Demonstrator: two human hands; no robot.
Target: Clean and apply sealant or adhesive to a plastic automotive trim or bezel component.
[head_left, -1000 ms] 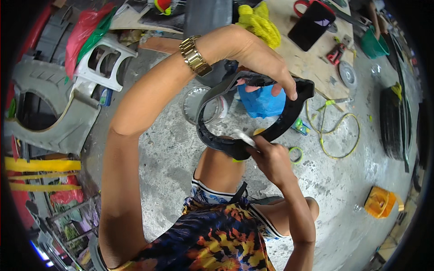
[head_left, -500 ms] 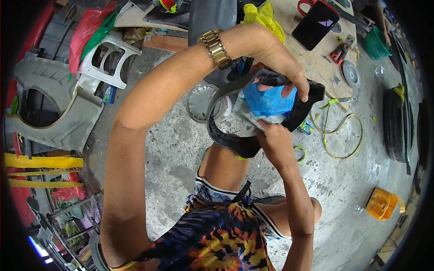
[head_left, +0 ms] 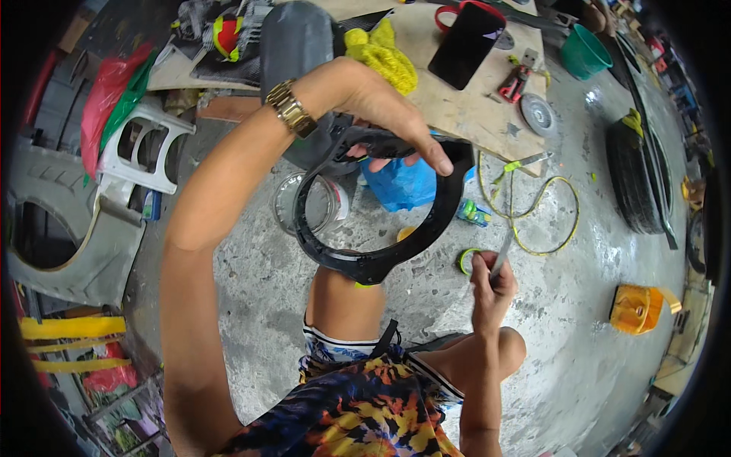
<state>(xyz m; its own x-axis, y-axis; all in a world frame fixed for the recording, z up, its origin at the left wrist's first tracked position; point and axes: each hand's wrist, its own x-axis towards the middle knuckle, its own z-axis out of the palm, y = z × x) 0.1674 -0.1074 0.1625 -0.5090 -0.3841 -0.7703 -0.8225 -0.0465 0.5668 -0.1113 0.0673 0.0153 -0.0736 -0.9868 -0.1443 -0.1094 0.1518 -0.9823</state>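
Observation:
My left hand (head_left: 390, 114), a gold watch (head_left: 292, 109) on its wrist, grips the upper edge of a black plastic ring-shaped frame (head_left: 378, 266). The frame's round opening faces me, and its lower edge is close above my knee. Off to the right, apart from the frame, my right hand (head_left: 493, 293) is closed on a thin, flat grey strip (head_left: 502, 254) that points up and away. Whether the strip is a blade or something else, I cannot tell. A green-rimmed roll of tape (head_left: 466, 262) shows just left of that hand.
Beyond the frame stand a blue plastic bag (head_left: 400, 190) and a round clear-topped container (head_left: 288, 199). A wooden board (head_left: 464, 114) carries a phone (head_left: 467, 47) and a yellow cloth (head_left: 383, 61). A yellow cord (head_left: 567, 236), a tyre (head_left: 633, 183) and an orange container (head_left: 636, 311) lie rightward.
My right hand has drawn out of the frame's opening and moved right and down with the grey strip. The frame has turned to face me more squarely, still in my left hand.

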